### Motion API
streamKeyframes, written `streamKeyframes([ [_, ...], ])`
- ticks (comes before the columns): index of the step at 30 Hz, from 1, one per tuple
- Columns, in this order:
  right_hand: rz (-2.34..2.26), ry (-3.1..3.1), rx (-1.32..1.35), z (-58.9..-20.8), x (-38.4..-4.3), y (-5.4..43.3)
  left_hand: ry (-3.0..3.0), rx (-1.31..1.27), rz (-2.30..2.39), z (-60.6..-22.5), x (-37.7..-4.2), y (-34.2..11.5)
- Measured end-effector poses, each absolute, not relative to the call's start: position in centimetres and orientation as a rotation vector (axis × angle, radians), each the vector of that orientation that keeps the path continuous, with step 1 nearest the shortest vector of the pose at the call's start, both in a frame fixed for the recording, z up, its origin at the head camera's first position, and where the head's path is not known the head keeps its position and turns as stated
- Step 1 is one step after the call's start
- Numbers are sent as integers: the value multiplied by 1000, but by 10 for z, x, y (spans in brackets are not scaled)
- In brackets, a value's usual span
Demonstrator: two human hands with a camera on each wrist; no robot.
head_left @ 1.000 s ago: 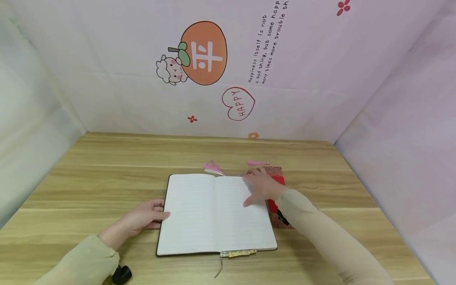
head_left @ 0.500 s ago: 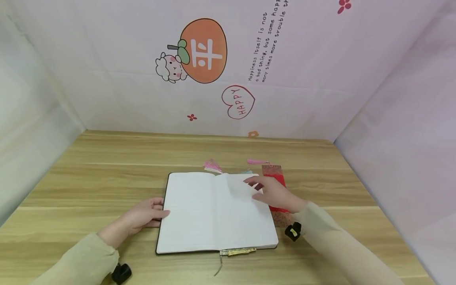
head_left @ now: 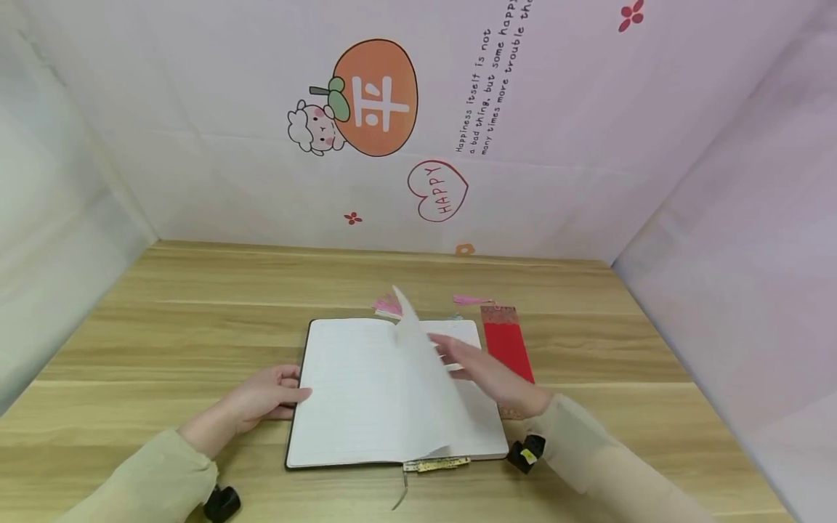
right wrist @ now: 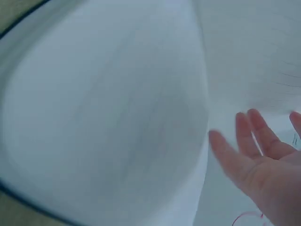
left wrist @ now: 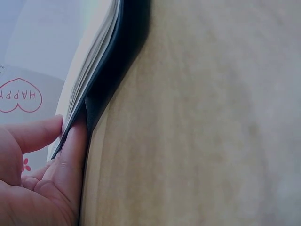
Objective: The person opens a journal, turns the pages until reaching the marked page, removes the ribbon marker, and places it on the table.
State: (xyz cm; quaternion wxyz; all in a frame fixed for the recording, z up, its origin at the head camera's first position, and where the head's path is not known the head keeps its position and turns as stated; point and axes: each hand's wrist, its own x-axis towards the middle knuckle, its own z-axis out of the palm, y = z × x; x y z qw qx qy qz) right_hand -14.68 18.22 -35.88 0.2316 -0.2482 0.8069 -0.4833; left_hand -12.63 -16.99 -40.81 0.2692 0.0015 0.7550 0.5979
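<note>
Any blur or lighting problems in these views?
Head view: brightly lit, raised page slightly blurred; left wrist view: tabletop out of focus, hazy toward the right; right wrist view: dim, bluish cast, raised page looking soft.

I see the left arm (head_left: pixel 144 472) and the right arm (head_left: pixel 601 454) stretched over the worktop (head_left: pixel 196 327) toward its back edge, both pale-sleeved nearly to the wrist. The left grip (head_left: pixel 267 396), nearer the left edge, is pinching, thumb set against the fingers. Nearer the right edge, the right grip (head_left: pixel 480 367) is loose, its fingers spaced apart and pointing roughly toward the left edge.
</note>
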Motion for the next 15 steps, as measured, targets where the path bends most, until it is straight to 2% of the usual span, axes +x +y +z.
streamKeyframes([
  [5, -991, 2332, -961, -365, -134, 158, 2026, 14, 1626, -411, -128, -169],
  [10, -598, 2427, -1024, -372, -124, 139, 2024, 46, 1619, -414, -129, -171],
  [15, -345, 2457, -1031, -373, -119, 130, 1995, -42, 1656, -416, -130, -171],
])
